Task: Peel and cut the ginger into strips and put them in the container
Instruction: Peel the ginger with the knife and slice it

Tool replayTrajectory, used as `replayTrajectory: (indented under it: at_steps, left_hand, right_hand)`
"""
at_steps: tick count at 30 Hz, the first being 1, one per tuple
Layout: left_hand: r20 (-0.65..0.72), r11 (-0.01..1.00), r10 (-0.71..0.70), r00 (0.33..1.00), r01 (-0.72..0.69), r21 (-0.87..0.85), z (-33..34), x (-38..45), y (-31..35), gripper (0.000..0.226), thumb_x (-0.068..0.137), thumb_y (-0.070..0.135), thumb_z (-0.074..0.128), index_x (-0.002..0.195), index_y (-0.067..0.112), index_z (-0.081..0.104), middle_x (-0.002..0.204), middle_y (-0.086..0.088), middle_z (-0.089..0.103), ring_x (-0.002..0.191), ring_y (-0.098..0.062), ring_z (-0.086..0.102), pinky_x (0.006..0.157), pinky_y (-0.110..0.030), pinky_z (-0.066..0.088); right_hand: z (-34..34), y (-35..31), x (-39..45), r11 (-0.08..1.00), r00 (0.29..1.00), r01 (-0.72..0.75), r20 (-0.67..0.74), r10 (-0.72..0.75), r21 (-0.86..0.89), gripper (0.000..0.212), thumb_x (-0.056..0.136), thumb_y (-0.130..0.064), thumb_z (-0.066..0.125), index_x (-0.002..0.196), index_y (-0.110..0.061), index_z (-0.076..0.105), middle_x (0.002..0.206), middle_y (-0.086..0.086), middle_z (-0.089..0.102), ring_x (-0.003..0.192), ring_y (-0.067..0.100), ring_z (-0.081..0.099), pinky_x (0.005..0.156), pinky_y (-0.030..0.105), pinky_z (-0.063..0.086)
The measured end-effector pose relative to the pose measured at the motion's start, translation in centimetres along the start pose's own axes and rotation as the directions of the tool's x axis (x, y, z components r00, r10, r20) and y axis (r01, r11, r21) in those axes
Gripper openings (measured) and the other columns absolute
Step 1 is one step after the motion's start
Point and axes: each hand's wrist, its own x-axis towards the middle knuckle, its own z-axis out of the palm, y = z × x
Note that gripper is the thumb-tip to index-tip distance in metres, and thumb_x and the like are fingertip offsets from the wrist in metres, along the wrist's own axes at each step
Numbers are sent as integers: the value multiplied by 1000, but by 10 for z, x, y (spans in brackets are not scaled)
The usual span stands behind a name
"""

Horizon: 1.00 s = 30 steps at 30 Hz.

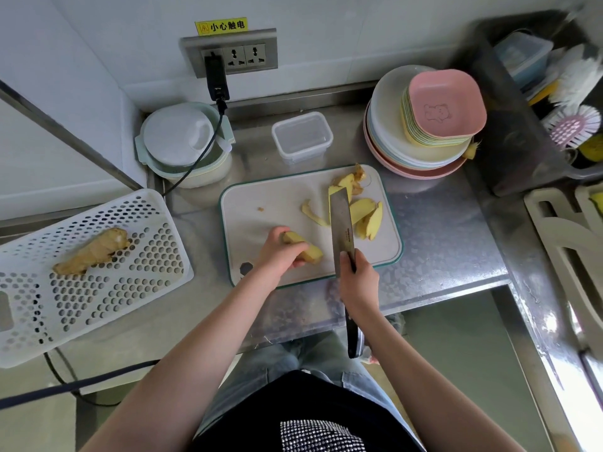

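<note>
Two hands: left grips pale-yellow peeled ginger, right clasps the cleaver

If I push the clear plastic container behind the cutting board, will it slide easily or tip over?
The clear container looks empty and thin-walled, so probably light. It would likely slide easily on the smooth steel counter. It sits low and wide, so tipping seems unlikely.

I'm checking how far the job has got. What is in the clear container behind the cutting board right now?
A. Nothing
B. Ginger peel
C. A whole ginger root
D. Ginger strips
A: the clear container shows only its bare bottom, while the cut slices lie on the cutting board and the left hand holds a ginger piece.
</note>
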Motion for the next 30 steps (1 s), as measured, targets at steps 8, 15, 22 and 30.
replayTrajectory:
  at_steps: [8,15,22,30]
  left_hand:
    - [-96,999,-38,995,39,13,9,13,16,18,89,21,59,90,6,50,85,-14,57,45,-18,60,58,-30,58]
    - [140,799,229,963,-268,538,-6,11,4,46,67,10,74,108,21,55,106,-11,55,74,-21,62,65,-24,49]
    - [329,389,532,781,-570,724,-19,9,4,25,81,24,72,95,6,62,85,-3,43,69,-20,46,65,-30,36]
    - [398,127,244,884,-436,891,-38,9,14,44,98,47,35,102,10,59,99,-10,43,94,-31,53,80,-36,45]
  right_hand:
    - [-10,7,9,996,995,-55,-74,60,65,30,100,-31,42,79,-9,48,64,5,52,58,26,50,60,46,53]
    - [-17,9,9,993,994,-65,-86,74,104,31,100,-30,43,80,-7,48,62,2,49,57,22,46,59,47,52]
    - [-22,10,9,994,994,-52,-87,60,99,32,100,-30,43,77,-8,47,61,-1,46,56,18,43,58,48,50]
    - [-10,-2,7,997,997,71,33,-70,-18,34,101,-28,42,70,-14,38,59,-1,42,52,15,36,51,30,28]
